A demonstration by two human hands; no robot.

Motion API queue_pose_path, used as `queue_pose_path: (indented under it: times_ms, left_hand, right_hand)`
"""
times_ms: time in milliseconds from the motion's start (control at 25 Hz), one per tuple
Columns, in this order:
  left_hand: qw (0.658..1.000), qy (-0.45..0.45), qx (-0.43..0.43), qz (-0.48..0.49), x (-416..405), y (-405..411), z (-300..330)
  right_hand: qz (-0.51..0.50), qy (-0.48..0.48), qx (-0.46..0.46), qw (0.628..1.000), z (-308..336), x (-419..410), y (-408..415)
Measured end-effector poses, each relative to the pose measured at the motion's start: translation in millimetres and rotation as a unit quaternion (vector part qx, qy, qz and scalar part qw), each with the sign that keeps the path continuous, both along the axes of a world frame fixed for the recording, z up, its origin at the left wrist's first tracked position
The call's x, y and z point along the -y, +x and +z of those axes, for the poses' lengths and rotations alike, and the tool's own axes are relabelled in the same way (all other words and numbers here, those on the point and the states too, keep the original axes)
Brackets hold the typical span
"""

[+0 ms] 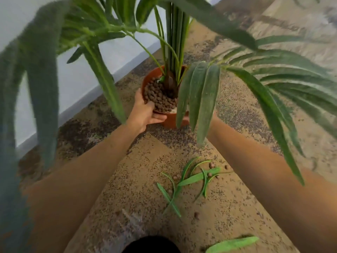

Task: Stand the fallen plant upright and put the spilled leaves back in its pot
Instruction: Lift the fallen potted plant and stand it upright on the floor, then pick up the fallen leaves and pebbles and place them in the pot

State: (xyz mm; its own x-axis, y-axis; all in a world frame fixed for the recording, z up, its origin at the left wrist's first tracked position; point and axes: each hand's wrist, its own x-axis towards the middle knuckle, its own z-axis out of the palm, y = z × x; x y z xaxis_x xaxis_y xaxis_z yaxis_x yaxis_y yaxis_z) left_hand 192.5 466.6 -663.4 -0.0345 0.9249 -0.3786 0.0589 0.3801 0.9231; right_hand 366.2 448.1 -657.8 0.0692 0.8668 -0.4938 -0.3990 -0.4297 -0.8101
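The plant (174,42), with long drooping green fronds and straight dark stems, is being held upright in a terracotta pot (171,119) filled with brown clay pebbles (158,95), on the speckled carpet (138,179) near the wall (76,79). The pot's rim is being gripped by the left hand (145,112), fingers (159,117) wrapped under it. The right hand is being hidden by fronds, so its grip cannot be told. Spilled leaves (193,178) are lying scattered on the carpet between the forearms.

Upright plant (173,42), hands on its pot (171,121) — loose leaves (191,178) nearby
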Motion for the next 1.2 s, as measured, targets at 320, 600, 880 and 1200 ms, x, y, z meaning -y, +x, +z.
queue_pose_path:
  times_ms: [320, 600, 880, 1200]
  left_hand:
    - [1.000, -0.023, 0.001, 0.003, 31.6, 1.2, -7.1]
    - [0.941, 0.023, -0.305, -0.145, 128.2, 7.0, -67.2]
    - [0.725, 0.062, -0.474, -0.495, 189.5, -7.6, -103.6]
    - [0.804, 0.198, -0.451, -0.333, 210.0, -2.7, -108.6]
  right_hand:
    - [0.086, 0.010, 0.100, 0.991, -16.6, 6.1, 28.6]
    - [0.377, 0.130, 0.525, 0.752, -70.0, 79.9, 63.3]
    - [0.544, 0.186, 0.613, 0.542, -109.6, 149.3, 52.5]
    - [0.445, 0.232, 0.675, 0.541, -102.5, 156.5, 60.2]
